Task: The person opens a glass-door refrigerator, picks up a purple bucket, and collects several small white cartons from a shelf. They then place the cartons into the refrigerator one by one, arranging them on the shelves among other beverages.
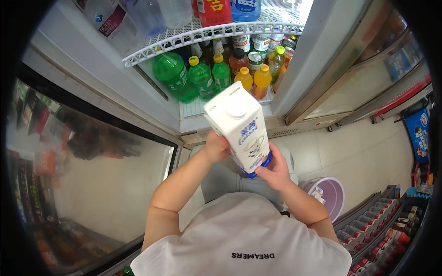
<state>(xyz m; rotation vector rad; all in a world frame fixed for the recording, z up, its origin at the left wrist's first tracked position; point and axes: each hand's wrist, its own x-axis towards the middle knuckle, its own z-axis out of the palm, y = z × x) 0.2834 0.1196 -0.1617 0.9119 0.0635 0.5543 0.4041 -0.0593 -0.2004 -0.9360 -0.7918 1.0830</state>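
Both my hands hold a tall white drink carton [243, 132] with a white screw cap, blue writing and a blue base. My left hand [217, 146] grips its left side; part of the fingers is hidden behind it. Near the blue base, my right hand [274, 170] holds the lower right edge with the thumb on the front. The carton tilts in front of an open drinks fridge. Just beyond its top stand orange drink bottles [261, 80] and green bottles with yellow caps [200, 77] on the fridge's lower level.
A white wire shelf [214, 32] with large bottles crosses above the lower level. The open glass door [103, 179] stands at left. A light purple bin [335, 196] with something white inside is on the floor at right, near racks of packed bottles [369, 220].
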